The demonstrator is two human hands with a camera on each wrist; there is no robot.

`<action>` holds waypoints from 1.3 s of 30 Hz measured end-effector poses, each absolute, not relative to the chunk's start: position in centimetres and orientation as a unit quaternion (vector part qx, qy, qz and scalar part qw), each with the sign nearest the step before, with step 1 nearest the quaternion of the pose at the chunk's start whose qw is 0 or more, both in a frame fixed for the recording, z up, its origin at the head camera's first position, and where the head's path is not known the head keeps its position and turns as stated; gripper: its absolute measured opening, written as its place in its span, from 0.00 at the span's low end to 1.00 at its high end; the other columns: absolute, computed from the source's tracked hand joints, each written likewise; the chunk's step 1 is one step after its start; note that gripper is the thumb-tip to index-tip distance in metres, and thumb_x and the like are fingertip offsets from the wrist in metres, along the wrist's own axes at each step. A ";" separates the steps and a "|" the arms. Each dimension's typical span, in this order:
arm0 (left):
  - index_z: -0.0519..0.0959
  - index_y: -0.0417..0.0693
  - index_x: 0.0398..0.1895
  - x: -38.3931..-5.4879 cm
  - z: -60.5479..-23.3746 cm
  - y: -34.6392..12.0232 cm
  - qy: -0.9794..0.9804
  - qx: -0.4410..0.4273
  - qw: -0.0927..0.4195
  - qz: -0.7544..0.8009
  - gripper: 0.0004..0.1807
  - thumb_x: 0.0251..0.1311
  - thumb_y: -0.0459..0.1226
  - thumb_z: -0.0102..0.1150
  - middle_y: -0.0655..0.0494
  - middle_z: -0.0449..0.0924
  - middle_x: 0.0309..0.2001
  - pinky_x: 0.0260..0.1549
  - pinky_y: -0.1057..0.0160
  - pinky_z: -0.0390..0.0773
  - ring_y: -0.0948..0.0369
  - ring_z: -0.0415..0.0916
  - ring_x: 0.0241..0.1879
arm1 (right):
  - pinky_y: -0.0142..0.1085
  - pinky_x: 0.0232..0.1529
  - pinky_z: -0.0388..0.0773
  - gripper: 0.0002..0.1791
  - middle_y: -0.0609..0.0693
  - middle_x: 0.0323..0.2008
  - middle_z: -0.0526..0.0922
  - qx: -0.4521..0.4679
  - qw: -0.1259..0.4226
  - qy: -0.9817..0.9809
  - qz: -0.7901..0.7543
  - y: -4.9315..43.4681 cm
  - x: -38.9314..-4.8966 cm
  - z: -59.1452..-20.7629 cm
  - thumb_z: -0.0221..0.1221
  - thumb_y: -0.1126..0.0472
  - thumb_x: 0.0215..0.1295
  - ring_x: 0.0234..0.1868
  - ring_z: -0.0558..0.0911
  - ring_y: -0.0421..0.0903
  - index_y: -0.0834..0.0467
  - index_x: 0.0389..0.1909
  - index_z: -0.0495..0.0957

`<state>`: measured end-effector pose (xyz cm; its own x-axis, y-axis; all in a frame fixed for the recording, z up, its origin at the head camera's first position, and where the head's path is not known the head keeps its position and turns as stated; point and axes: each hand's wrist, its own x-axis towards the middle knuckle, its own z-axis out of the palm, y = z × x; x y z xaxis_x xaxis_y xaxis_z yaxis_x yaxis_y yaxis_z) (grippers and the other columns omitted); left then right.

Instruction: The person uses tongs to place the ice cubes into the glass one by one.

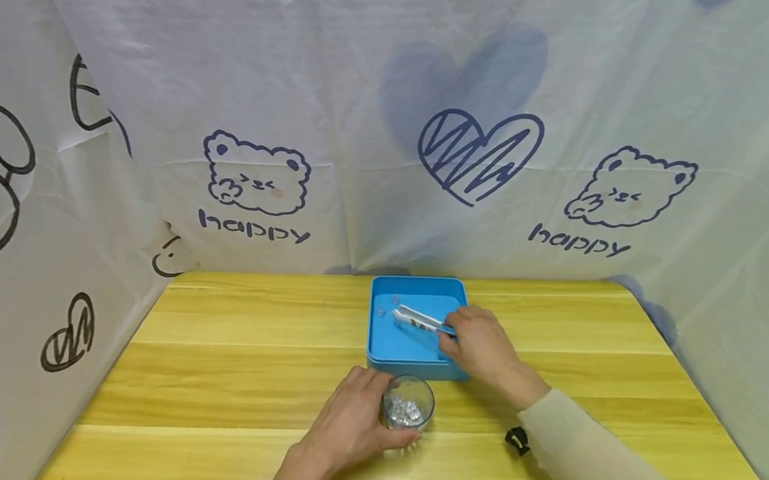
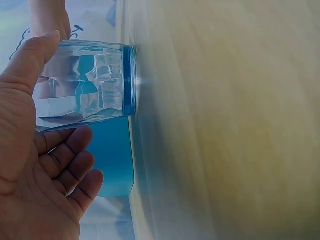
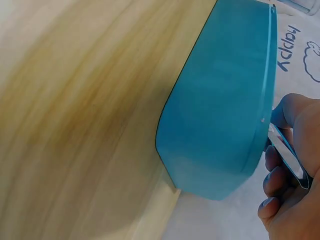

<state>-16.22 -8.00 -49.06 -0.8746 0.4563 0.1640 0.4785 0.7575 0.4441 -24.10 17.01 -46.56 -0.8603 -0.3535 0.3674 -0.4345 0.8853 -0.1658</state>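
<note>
My left hand (image 1: pixel 348 422) holds a clear drinking glass (image 2: pixel 82 85) upright on the table, thumb on one side and fingers on the other. Clear, ice-like cubes (image 1: pixel 405 413) lie at the bottom of the glass. Just behind it stands a shallow blue box (image 1: pixel 419 371) with an open top. Over the box's right side, my right hand (image 1: pixel 482 343) grips white tongs (image 1: pixel 419 319) with a blue handle end. Their tips point left into the box, near a small clear piece (image 1: pixel 381 311) and another one behind it. Whether the tips hold anything cannot be told.
A small black object (image 1: pixel 518 441) is on the wooden table (image 1: pixel 232 345), close to the right sleeve (image 1: pixel 581 433). White cloth (image 1: pixel 351 124) printed with bears and hearts hangs behind the table and along its sides.
</note>
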 end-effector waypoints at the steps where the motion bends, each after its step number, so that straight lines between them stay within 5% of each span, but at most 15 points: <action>1: 0.77 0.47 0.65 -16.2 -49.1 -8.0 -0.937 -0.249 0.022 -0.243 0.46 0.51 0.67 0.74 0.56 0.81 0.57 0.61 0.51 0.79 0.59 0.73 0.54 | 0.47 0.43 0.76 0.11 0.47 0.25 0.74 0.206 0.168 -0.956 0.125 17.1 -23.9 -46.4 0.67 0.58 0.67 0.30 0.70 0.47 0.58 0.29 0.78; 16: 0.78 0.47 0.64 -16.3 -49.0 -8.0 -0.937 -0.247 0.017 -0.245 0.46 0.50 0.67 0.75 0.57 0.81 0.57 0.60 0.52 0.80 0.60 0.73 0.53 | 0.43 0.38 0.79 0.07 0.50 0.29 0.82 0.250 0.258 -0.920 0.156 19.6 -19.8 -44.9 0.71 0.63 0.62 0.32 0.77 0.46 0.63 0.35 0.85; 39: 0.78 0.47 0.63 -16.3 -49.0 -8.0 -0.938 -0.243 0.011 -0.247 0.45 0.49 0.68 0.75 0.56 0.81 0.57 0.62 0.51 0.79 0.59 0.73 0.54 | 0.32 0.34 0.75 0.07 0.41 0.29 0.80 0.300 0.307 -0.883 0.189 22.1 -14.1 -44.3 0.70 0.62 0.57 0.33 0.74 0.37 0.57 0.36 0.85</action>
